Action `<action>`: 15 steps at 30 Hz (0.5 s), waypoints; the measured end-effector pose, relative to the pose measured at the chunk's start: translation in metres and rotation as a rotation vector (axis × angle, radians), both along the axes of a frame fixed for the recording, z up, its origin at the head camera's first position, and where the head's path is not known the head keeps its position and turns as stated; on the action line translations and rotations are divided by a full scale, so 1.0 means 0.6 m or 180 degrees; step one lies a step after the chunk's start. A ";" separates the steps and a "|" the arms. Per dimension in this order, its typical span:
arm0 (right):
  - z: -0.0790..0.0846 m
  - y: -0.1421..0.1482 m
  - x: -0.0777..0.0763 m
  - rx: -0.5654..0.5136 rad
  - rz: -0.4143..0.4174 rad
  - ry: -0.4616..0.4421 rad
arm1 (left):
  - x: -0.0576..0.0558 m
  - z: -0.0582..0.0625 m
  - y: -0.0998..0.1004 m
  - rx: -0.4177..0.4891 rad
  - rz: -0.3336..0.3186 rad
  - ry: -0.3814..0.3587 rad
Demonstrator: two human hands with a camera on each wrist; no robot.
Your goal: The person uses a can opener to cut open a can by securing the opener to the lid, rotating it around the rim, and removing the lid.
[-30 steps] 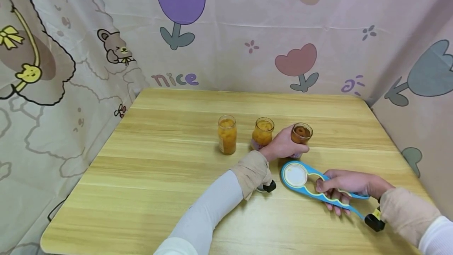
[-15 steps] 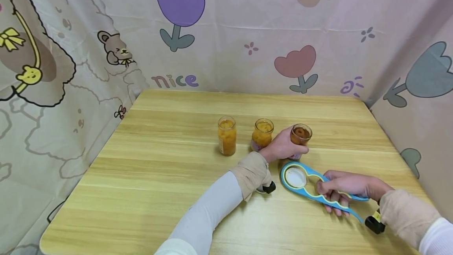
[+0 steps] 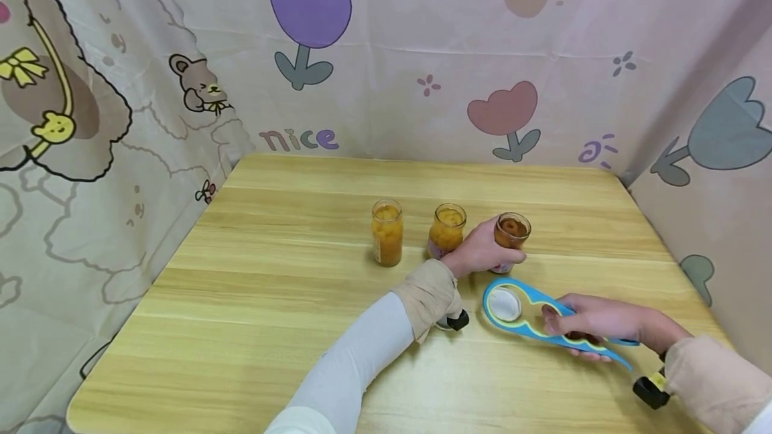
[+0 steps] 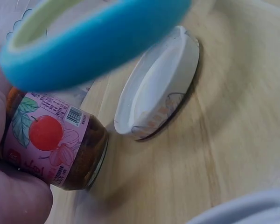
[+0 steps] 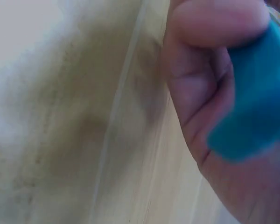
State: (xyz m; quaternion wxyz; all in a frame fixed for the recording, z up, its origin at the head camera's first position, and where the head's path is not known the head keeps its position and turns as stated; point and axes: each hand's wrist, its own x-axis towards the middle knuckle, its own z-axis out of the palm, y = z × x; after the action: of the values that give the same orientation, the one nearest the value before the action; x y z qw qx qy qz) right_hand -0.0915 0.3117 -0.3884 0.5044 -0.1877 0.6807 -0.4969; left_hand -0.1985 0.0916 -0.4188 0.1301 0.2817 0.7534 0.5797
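Note:
My left hand (image 3: 482, 246) grips an open glass jar (image 3: 512, 228) of dark amber contents, standing upright on the table. Its pink label with a red fruit (image 4: 45, 133) faces the left wrist camera. In my right hand (image 3: 603, 322) is a blue and yellow jar opener (image 3: 531, 333), held by its handles just in front of that jar. A white lid (image 3: 504, 304) shows through the opener's ring. The left wrist view has this lid (image 4: 154, 88) lying on the table beside the jar, with the blue ring (image 4: 93, 51) above it. The right wrist view is blurred.
Two more open jars with orange contents, a slim jar (image 3: 387, 236) and a rounder jar (image 3: 447, 230), stand left of the held one. Another pale lid (image 3: 445, 323) lies partly hidden under my left wrist. A printed curtain (image 3: 386, 52) hangs behind the wooden table (image 3: 271, 233).
My right hand has shifted right with the jar opener. The lid now looks smaller inside the ring and nearer its left side. My left hand and the jar have stayed in place.

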 end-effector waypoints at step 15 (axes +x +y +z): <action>0.017 0.060 0.022 -0.0493 -0.0054 0.0609 | 0.021 0.003 0.006 0.0281 0.0675 -0.0174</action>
State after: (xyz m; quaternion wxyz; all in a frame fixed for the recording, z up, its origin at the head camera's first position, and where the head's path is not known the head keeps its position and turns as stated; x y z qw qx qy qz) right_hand -0.0780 0.3476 -0.3782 0.4170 -0.2669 0.6869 -0.5320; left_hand -0.1857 0.0954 -0.4168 0.0760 0.1900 0.7490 0.6302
